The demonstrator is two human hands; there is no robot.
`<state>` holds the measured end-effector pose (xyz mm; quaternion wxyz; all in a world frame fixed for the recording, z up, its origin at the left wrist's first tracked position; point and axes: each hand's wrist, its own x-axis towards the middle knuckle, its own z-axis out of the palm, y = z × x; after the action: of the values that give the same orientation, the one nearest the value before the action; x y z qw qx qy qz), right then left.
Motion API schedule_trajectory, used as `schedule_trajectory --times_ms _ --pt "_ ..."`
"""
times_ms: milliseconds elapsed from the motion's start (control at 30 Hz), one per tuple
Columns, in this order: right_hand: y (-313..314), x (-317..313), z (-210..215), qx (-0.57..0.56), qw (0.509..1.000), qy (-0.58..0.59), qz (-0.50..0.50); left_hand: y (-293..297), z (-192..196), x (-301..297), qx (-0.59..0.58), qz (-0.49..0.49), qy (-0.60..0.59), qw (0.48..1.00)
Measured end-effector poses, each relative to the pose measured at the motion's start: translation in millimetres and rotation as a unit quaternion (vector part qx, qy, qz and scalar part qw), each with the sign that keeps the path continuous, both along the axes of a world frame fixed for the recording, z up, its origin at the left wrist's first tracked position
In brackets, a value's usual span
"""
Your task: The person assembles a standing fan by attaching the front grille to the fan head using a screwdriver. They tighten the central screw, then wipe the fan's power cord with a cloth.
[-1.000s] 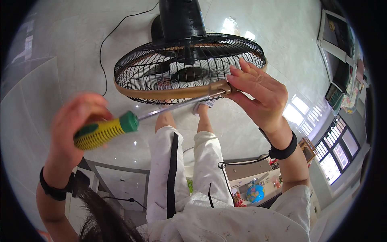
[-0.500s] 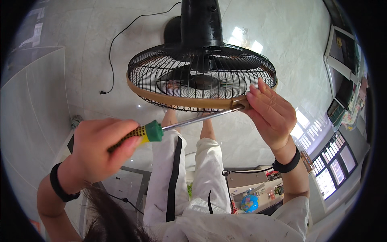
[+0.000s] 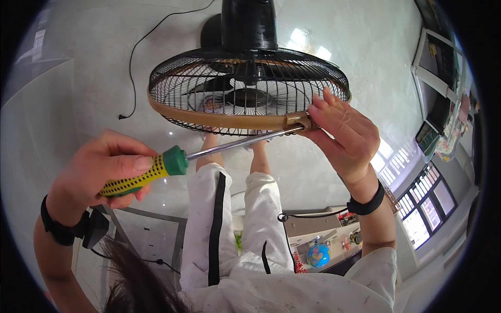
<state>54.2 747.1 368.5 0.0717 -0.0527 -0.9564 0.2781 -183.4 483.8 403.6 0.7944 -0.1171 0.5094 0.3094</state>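
Note:
My left hand [image 3: 96, 167] is wrapped round the yellow-and-green handle of a screwdriver [image 3: 143, 180], its thumb lying along the grip. The long metal shaft slants up to the right. Its tip meets a small brown clip [image 3: 295, 123] on the tan rim band [image 3: 224, 121] of a black electric fan's round wire guard [image 3: 182, 94]. At that clip my right hand [image 3: 349, 135] pinches the rim, thumb below and fingers over the guard's edge. The exact contact of the tip is partly hidden. Inside the guard the dark blades and hub [image 3: 249, 97] show.
The fan's black column [image 3: 248, 26] rises at the far side. A black power cord with plug [image 3: 124, 116] lies on the glossy tile floor [image 3: 104, 88]. Below right stand a shelf unit [image 3: 313, 227] and a small globe [image 3: 318, 255]. My legs are under the fan.
My left hand has rolled round the handle, showing more of the yellow grip, and dropped slightly. The whole view has shifted, moving the fan a little left and up. My right hand keeps its hold.

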Motion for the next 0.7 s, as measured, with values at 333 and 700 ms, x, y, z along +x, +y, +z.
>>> schedule_trajectory --times_ms 333,700 --pt "-0.1 -2.5 3.0 -0.025 1.0 0.019 0.003 -8.3 -15.4 23.6 0.42 -0.286 0.663 0.549" --pt "1.4 -1.3 -4.0 -0.041 0.999 0.014 -0.027 -1.6 -3.7 -2.2 0.112 -0.008 -0.026 0.993"
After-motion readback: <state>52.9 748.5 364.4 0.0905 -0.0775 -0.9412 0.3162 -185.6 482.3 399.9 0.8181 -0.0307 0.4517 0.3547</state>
